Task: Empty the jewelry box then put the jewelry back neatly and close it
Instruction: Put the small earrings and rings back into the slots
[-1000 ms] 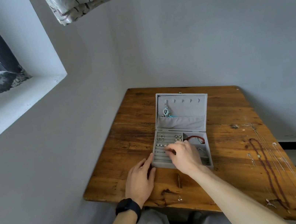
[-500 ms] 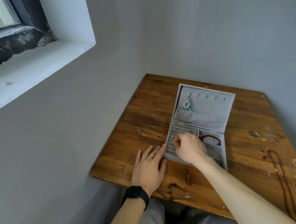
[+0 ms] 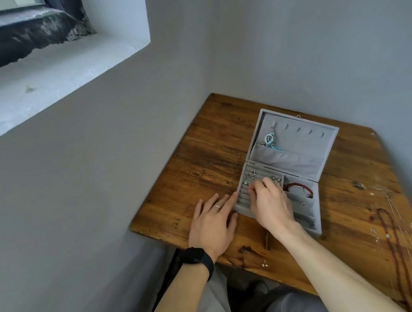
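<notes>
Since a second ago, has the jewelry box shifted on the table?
No. The jewelry box lies with its hinge corner at the same plank seam of the wooden table as before; only the camera has swung.

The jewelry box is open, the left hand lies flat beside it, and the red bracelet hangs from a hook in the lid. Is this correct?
Not quite. The head view shows the red bracelet lying in a base compartment of the jewelry box; a silver and teal pendant hangs in the lid. The rest is right.
</notes>
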Demonstrator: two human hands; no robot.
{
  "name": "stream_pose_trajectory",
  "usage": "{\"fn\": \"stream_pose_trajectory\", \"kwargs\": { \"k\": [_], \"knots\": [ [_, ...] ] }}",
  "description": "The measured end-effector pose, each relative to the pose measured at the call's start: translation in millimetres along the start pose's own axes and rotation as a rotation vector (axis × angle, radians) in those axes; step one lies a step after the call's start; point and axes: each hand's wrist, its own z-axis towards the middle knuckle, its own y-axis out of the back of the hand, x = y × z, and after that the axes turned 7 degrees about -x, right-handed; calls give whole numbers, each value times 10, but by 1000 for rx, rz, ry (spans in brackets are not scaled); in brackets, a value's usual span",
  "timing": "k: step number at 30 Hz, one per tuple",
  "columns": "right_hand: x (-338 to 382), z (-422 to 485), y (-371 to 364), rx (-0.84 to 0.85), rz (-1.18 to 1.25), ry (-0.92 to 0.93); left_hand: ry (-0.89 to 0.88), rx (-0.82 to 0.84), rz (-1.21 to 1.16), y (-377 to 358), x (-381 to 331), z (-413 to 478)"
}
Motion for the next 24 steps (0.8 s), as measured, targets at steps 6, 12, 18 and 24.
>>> {"fn": "stream_pose_trajectory", "kwargs": {
  "k": [6, 12, 18, 24],
  "knots": [
    [24, 77, -19, 59, 95, -124, 7, -7, -3, -6, -3, 3],
    [56, 41, -68, 44, 96, -171, 13, -7, -2, -2, -2, 6],
    [101, 10, -70, 6, 64, -157, 14, -5, -8, 2, -12, 4],
    [139, 1, -31, 7, 76, -172, 20, 6, -6, 2, -5, -2]
  ]
}}
